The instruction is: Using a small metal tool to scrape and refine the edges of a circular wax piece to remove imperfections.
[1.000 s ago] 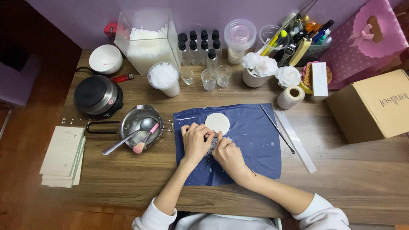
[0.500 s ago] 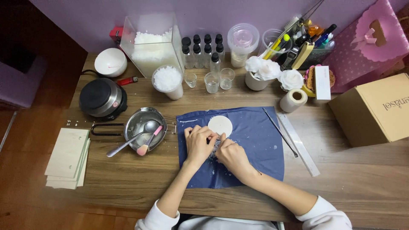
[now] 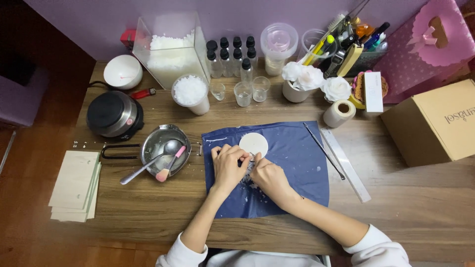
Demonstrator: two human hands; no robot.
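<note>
Both hands meet over a dark blue mat (image 3: 297,163) on the wooden table. My left hand (image 3: 227,167) and my right hand (image 3: 267,179) have their fingers curled together around a small white piece (image 3: 250,161), which they mostly hide. A round white disc (image 3: 254,143) lies flat on the mat, just beyond the fingertips. White crumbs (image 3: 246,182) are scattered on the mat under and beside the hands.
A steel pan (image 3: 163,148) holding a spoon and a pink brush sits left of the mat, with a black hotplate (image 3: 114,114) behind it. A thin metal tool (image 3: 324,151) and a clear ruler (image 3: 346,165) lie to the right. Jars, bottles, cups and boxes line the back edge.
Both hands stay on the same spot of the mat with only small finger movements. The view has shifted slightly.
</note>
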